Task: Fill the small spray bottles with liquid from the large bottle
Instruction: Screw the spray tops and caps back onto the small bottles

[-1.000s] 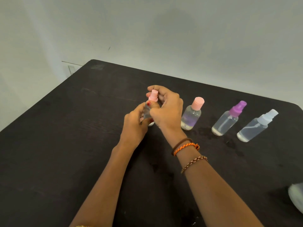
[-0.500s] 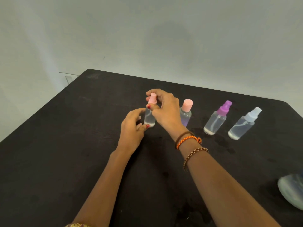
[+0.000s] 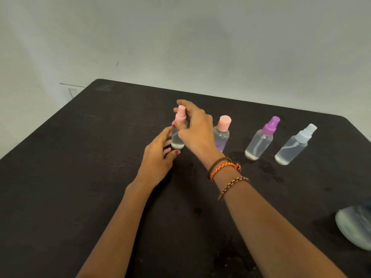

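A small clear plastic spray bottle with a pale pink pump top stands upright on the dark brown wooden table, toward the far middle of it, its base resting on the surface and clear liquid showing inside. The right hand reaches over from the right and its grip is curled about the bottle's neck just under the pink top, thumb in front with a red nail showing and the other fingers arched behind the pump. The left hand lies just beside the bottle's lower body on the left, fingers loosely spread and relaxed, the fingertips near or against the clear wall; whether they actually touch it cannot be told, and this hand's grip has hold of nothing. To the right stands a row of three more bottles, all upright: a clear bottle with a pink flat cap and a violet tint, just behind the right wrist; then a clear spray bottle with a purple pump top; then a clear spray bottle with a white pump top. Each holds clear liquid. The right wrist wears a brown band, an orange braided cord and a brown woven bracelet. At the right edge a blurred pale rounded object lies on the table. A plain grey wall rises behind.
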